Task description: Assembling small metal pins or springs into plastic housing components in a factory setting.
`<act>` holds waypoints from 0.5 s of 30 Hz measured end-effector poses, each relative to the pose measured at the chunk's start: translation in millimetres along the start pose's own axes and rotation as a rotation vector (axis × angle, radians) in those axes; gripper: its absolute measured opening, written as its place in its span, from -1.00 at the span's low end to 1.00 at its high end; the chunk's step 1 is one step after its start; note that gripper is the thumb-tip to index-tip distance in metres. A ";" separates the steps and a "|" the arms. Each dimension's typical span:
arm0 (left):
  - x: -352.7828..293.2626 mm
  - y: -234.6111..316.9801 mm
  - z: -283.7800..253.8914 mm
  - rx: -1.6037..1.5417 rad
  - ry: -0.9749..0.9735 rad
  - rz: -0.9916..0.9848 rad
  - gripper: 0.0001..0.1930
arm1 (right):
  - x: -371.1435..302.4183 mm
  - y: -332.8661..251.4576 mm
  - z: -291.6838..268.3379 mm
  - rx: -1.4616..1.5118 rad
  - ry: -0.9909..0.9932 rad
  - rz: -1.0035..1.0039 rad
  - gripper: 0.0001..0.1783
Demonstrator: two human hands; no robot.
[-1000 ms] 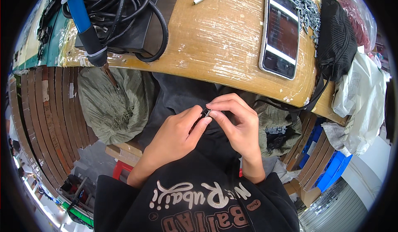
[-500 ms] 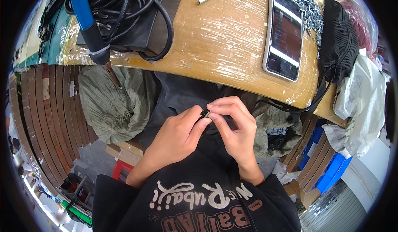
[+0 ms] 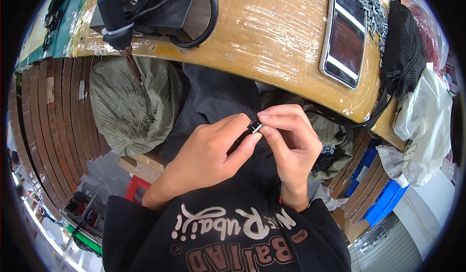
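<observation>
Over my lap, just below the table's front edge, my left hand [image 3: 211, 148] pinches a small black part [image 3: 253, 124] between thumb and fingers. My right hand [image 3: 293, 143] closes its thumb and index finger on the same piece from the other side. A short silver metal strip or pin [image 3: 257, 128] shows on the part between the fingertips. The fingers cover most of the part, and its exact kind is too small to make out.
A blue-and-black soldering iron [image 3: 119, 34] points downward at the left, its tip past the film-covered table's edge [image 3: 272, 75]. On the table are a black box [image 3: 187, 17] with cables, a phone [image 3: 345, 36], a pile of small metal pieces [image 3: 374, 14] and a black mesh pouch [image 3: 403, 53].
Both hands have moved slightly right in the view, still together on the black part. More of its silver piece shows now. The table has shifted upward in the picture.
</observation>
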State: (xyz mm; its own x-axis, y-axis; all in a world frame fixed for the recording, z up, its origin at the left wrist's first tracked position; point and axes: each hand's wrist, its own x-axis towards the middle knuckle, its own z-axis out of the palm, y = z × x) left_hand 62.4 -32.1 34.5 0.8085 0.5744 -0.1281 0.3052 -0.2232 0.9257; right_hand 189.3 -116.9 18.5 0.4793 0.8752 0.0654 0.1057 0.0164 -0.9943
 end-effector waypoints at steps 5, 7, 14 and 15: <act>1.1 4.2 -4.5 -0.042 -0.039 -0.012 -0.86 | 0.3 -2.0 -3.2 0.050 -0.023 -0.011 -0.82; -0.2 3.6 -3.8 -0.058 -0.054 -0.014 -0.86 | -0.2 -1.4 -4.0 0.060 -0.030 0.002 -0.83; -2.3 -1.2 -1.0 -0.006 -0.011 0.013 -0.88 | -3.3 -2.1 -2.5 0.008 -0.016 0.005 -0.83; -2.4 -0.9 -1.0 0.015 -0.011 0.027 -0.87 | -3.4 -3.4 -2.0 0.008 -0.017 0.006 -0.83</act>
State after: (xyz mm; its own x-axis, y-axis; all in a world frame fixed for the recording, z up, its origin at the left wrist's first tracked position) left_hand 59.7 -32.5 34.3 0.8220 0.5593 -0.1073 0.2910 -0.2506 0.9233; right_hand 189.0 -120.9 21.8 0.4648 0.8835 0.0581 0.0958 0.0151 -0.9953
